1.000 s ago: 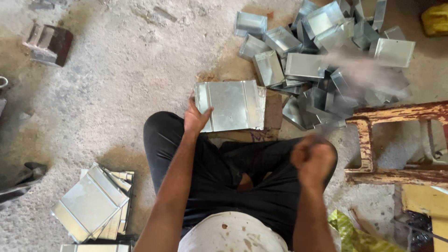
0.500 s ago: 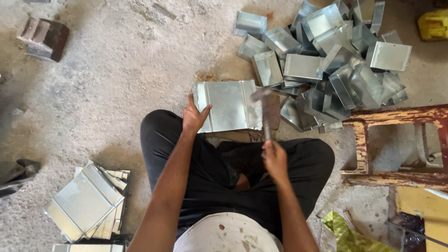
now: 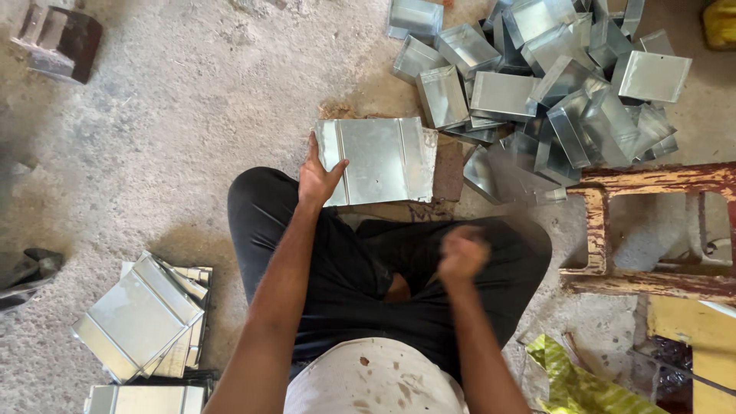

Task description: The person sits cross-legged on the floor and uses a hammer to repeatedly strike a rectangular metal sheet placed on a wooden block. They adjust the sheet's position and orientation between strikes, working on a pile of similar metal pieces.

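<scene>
A folded grey metal sheet [image 3: 383,157] lies flat on a block on the concrete floor, in front of my crossed legs in black trousers. My left hand [image 3: 318,178] grips its left edge, thumb on top. My right hand [image 3: 460,257] is a fist over my right knee, blurred by motion. It is closed on a hammer handle. The hammer [image 3: 517,195] shows only as a grey streak running up and to the right, beside the sheet and not touching it.
A heap of bent metal boxes [image 3: 552,73] lies at the far right. A stack of flat folded sheets [image 3: 142,318] sits at my left. A worn red wooden stool [image 3: 652,230] stands at the right. A dark block [image 3: 57,42] lies far left, yellow-green plastic [image 3: 575,379] near right.
Half a second ago the hammer head was down on the sheet's right edge. My right hand has since swung it back and to the right. My left hand stays on the sheet.
</scene>
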